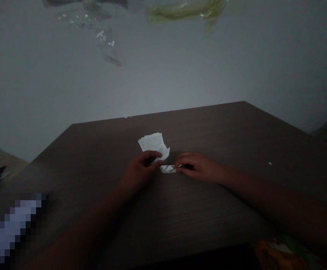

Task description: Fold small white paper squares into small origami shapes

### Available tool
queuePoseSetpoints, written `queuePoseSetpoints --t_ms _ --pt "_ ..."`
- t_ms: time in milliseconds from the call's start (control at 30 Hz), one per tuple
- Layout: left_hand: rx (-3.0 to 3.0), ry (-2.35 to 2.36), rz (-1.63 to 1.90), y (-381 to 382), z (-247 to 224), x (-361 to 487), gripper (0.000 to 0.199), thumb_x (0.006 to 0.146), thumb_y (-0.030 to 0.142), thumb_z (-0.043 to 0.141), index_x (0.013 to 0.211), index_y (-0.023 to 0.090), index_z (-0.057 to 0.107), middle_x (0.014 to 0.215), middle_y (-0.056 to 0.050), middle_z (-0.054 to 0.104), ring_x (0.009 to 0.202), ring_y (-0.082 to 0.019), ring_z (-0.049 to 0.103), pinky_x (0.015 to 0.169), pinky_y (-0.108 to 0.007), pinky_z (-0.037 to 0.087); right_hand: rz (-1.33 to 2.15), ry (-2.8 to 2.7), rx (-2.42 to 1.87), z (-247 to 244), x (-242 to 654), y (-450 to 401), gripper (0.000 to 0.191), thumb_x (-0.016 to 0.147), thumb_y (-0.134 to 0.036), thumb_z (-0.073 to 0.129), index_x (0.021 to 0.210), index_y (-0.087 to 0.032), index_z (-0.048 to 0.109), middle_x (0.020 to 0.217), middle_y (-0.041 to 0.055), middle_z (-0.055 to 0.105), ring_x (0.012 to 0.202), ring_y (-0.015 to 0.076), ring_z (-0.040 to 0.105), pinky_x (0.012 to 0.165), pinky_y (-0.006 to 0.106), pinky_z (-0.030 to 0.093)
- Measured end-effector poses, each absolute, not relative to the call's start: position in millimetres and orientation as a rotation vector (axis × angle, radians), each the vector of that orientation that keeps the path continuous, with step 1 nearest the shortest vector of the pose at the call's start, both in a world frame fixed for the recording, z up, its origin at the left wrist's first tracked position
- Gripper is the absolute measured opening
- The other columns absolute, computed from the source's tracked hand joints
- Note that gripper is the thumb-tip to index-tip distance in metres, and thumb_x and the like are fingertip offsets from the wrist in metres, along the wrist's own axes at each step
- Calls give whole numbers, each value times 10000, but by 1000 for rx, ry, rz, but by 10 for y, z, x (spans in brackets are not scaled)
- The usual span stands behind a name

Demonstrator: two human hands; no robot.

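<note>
A crumpled white paper slip [152,143] with faint printed lines stands up from the dark wood table [197,127], its lower edge running into my left hand [139,169]. My left fingers are closed on that paper. A narrow folded white strip of paper [167,169] lies low on the table between my hands. My right hand [193,167] pinches the strip's right end between its fingertips. I cannot tell whether the strip and the upper slip are one piece.
A small white speck [270,163] lies on the table at right. Grey wall rises behind the table, with crinkled clear and green plastic [187,10] at the top. A pixelated patch [14,228] covers the lower left, and a colourful packet [281,255] sits at the lower right.
</note>
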State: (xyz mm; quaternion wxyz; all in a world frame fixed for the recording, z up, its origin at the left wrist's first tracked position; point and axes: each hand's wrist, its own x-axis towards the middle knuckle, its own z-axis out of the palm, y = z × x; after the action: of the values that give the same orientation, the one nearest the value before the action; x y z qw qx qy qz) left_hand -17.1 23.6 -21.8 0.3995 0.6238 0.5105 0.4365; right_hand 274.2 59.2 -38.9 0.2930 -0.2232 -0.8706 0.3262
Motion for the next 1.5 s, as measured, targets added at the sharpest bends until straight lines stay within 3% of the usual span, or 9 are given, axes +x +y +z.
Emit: queuePoseSetpoints --t_ms 200,367,500,933,1133,1500 --pt "1684 1265 1020 226 -215 -159 146 931 357 945 1051 280 915 1137 -77 944 1133 -341 907 1084 -498 738 977 -2227 -711 -409 2747 574 79 1115 -328 850 1140 -277 904 1067 48 881 948 249 799 914 400 623" --pt "1808 1244 889 264 -270 -206 174 948 353 949 1100 272 932 1268 -86 951 1222 -341 890 1143 -483 718 1019 -2220 -844 -430 2748 569 95 1100 -332 852 1160 -259 863 1020 30 857 903 230 776 869 369 602" --pt "1911 1216 873 267 -290 -222 183 999 300 887 1168 254 939 1359 -108 932 1297 -339 874 1195 -498 698 1017 -2221 -872 -430 2754 570 99 1094 -333 847 1149 -251 838 1040 31 854 905 222 768 885 368 606" --pt "2009 1086 904 293 -319 -244 153 1057 277 883 1193 252 948 1397 -125 924 1342 -346 869 1305 -578 651 989 -2271 -837 -468 2763 584 98 1109 -313 844 1187 -254 850 1092 43 890 969 240 822 922 384 640" --pt "2001 1060 898 302 -330 -232 98 1078 264 860 1123 229 940 1339 -136 934 1280 -340 890 1242 -580 690 985 -2251 -851 -451 2763 576 81 1105 -287 830 1175 -252 849 1078 38 886 949 233 814 915 380 638" --pt "2167 979 881 260 -298 -209 185 1105 188 759 1118 239 936 1280 -108 957 1188 -285 910 1124 -463 737 935 -2229 -890 -424 2744 546 130 1071 -293 852 1153 -272 753 1029 14 855 897 221 789 877 373 636"
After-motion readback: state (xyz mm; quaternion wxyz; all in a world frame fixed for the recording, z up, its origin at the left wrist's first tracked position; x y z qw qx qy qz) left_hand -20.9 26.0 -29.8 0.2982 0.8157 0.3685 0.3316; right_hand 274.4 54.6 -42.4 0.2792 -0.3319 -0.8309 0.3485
